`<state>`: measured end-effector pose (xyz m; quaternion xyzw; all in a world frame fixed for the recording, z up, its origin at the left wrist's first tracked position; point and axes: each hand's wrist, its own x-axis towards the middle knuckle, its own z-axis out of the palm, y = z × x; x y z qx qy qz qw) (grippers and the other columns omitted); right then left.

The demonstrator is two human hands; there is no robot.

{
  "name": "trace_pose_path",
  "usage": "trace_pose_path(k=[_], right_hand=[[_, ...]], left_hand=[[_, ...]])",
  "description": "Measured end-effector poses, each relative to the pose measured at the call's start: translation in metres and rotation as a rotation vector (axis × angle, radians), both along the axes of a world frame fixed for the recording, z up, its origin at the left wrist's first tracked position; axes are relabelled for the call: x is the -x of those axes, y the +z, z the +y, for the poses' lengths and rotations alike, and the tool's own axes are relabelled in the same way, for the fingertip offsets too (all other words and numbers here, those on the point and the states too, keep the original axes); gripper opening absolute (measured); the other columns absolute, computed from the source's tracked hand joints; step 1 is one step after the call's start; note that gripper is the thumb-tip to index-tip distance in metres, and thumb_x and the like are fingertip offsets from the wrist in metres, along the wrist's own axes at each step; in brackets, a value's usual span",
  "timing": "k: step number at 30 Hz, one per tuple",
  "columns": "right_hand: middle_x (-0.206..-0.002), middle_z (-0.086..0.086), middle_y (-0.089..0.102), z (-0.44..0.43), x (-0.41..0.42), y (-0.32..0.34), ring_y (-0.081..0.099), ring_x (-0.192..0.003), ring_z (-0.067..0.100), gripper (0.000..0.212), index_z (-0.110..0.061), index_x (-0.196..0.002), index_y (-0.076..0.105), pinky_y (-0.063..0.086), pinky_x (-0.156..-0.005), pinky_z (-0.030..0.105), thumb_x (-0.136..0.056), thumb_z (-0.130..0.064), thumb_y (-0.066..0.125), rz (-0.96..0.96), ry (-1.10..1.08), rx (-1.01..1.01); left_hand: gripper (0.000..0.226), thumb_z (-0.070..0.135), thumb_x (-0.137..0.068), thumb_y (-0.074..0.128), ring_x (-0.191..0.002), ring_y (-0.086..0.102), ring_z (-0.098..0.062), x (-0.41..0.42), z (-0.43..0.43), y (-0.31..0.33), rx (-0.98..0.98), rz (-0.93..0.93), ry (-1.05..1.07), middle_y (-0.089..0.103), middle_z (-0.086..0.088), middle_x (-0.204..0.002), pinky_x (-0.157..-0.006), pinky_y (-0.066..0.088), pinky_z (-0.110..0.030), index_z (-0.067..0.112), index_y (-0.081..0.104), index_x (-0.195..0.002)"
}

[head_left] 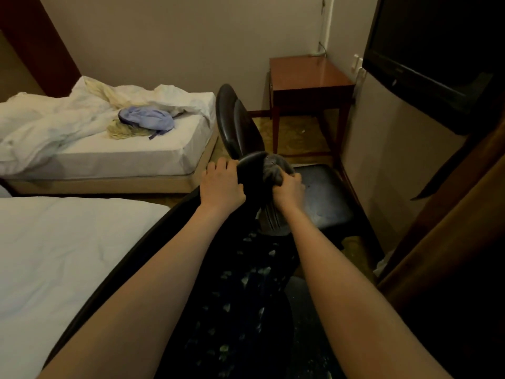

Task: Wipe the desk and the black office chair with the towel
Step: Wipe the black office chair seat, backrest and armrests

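Two bare arms reach out to the black chair (325, 195). To the left of the chair, close by, is a bed (54, 255) with a smooth white sheet.

The left hand (221, 184) is on a round black part (250, 160) at the top of the chair. Its fingers curl over that part and hold it. The right hand (288, 188) is just beside the left hand, on the same part. It is closed tight around the grey towel (273, 170). The towel is bunched up in that hand and lies on the round part. More of the towel hangs down under the hand. The flat black seat of the chair is just to the right of the right hand.

Behind the chair, by the wall, stands the brown desk (308, 75). It is well apart from both hands.

Left of the chair and farther back is a second bed (123, 157) with messy white sheets. A blue cloth (146, 119) lies on it. Up and to the right of the chair is a dark TV (437, 50).
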<state>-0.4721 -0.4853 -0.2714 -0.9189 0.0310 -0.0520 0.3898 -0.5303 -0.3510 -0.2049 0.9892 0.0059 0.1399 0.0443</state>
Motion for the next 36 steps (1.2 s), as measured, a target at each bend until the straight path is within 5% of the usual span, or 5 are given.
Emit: trace_pose_path(k=[6, 15, 28, 32, 36], right_hand=[[-0.122, 0.024, 0.056, -0.042, 0.023, -0.066, 0.049, -0.115, 0.040, 0.033, -0.005, -0.119, 0.060, 0.041, -0.095, 0.040, -0.090, -0.009, 0.045, 0.266, -0.030, 0.112], [-0.129, 0.015, 0.040, -0.008, 0.024, 0.006, 0.044, -0.113, 0.036, 0.051, -0.023, -0.138, 0.045, 0.038, -0.097, 0.037, -0.090, -0.009, 0.044, -0.125, 0.055, -0.146], [-0.085, 0.000, 0.046, 0.041, 0.167, -0.059, 0.045, -0.074, -0.003, 0.041, -0.010, -0.122, 0.063, 0.040, -0.077, 0.019, -0.081, -0.002, 0.061, -0.080, 0.490, -0.500], [-0.094, 0.009, 0.052, 0.022, 0.169, -0.049, 0.054, -0.088, 0.019, 0.040, -0.005, -0.115, 0.066, 0.042, -0.086, 0.029, -0.079, 0.012, 0.057, -0.004, 0.518, -0.410], [-0.104, 0.007, 0.054, 0.024, 0.164, -0.013, 0.056, -0.101, 0.031, 0.031, -0.009, -0.115, 0.063, 0.042, -0.078, 0.031, -0.086, -0.009, 0.054, -0.056, 0.140, -0.349]], left_hand=[[0.059, 0.026, -0.089, 0.054, -0.122, 0.040, -0.032, 0.005, 0.002, 0.000, -0.009, 0.053, -0.028, 0.040, -0.010, -0.137, -0.098, 0.033, -0.039, 0.011, 0.034, -0.142], [0.066, 0.016, -0.081, 0.059, -0.133, 0.026, -0.036, 0.035, 0.016, 0.027, 0.202, 0.248, 0.033, 0.026, -0.017, -0.144, -0.108, 0.026, -0.044, 0.011, 0.032, -0.141], [0.058, 0.027, -0.084, 0.065, -0.114, 0.046, -0.041, 0.072, 0.043, 0.013, 0.180, 0.151, 0.121, 0.046, -0.018, -0.123, -0.094, 0.039, -0.045, 0.017, 0.044, -0.137], [0.069, 0.027, -0.088, 0.061, -0.124, 0.039, -0.040, 0.091, 0.040, 0.019, 0.202, 0.188, 0.039, 0.039, -0.019, -0.135, -0.102, 0.035, -0.044, 0.012, 0.028, -0.146], [0.075, 0.022, -0.084, 0.059, -0.131, 0.030, -0.041, 0.134, 0.049, 0.024, 0.134, 0.225, 0.151, 0.029, -0.021, -0.143, -0.105, 0.030, -0.047, 0.009, 0.020, -0.146]])
